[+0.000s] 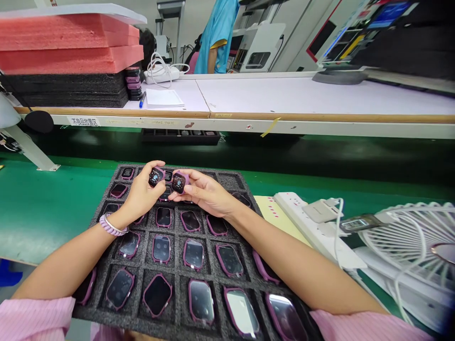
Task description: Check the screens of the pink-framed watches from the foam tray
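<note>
- Left hand (pixel 144 193): fingers pinching the left watch (pixel 155 177), lit, above the tray's (pixel 140 290) far half.
- Right hand (pixel 204 192): fingers gripping the right watch (pixel 178 183), also lit, just beside it.
- Purple-rimmed watches (pixel 157 294): in the tray's compartments.
- Fan (pixel 415 237): right of the tray.

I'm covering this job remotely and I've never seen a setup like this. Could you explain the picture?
No robot is doing the handling: these are a person's bare hands, seen from a camera worn on their head. The left hand holds one purple-framed smartwatch; the right hand holds a second smartwatch. Both screens are lit. Beneath lies a dark foam tray, its compartments holding more such watches. To the right are a white power strip and a white fan. The shelf beyond carries red foam stacked on black foam.
</note>
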{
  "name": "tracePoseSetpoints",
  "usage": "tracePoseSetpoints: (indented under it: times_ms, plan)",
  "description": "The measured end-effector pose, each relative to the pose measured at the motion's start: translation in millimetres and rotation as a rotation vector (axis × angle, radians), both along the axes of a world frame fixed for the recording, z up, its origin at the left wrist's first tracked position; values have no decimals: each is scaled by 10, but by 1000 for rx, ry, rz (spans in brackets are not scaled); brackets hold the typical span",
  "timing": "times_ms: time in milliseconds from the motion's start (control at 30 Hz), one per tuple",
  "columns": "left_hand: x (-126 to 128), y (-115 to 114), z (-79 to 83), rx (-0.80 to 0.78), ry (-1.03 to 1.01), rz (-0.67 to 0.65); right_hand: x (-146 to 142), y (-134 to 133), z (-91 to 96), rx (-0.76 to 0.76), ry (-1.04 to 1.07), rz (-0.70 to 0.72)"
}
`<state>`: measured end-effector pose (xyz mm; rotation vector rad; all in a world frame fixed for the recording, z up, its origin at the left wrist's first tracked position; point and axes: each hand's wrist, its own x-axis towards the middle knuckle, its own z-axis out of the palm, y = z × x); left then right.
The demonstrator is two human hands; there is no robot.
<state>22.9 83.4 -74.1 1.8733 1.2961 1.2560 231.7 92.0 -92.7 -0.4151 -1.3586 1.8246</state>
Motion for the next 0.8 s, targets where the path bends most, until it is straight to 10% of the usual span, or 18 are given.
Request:
tracePoseSetpoints:
  times_ms: [800]
  plan:
    - [14, -19, 0, -2, -18, -33, -11, -2, 9, 37, 5, -11]
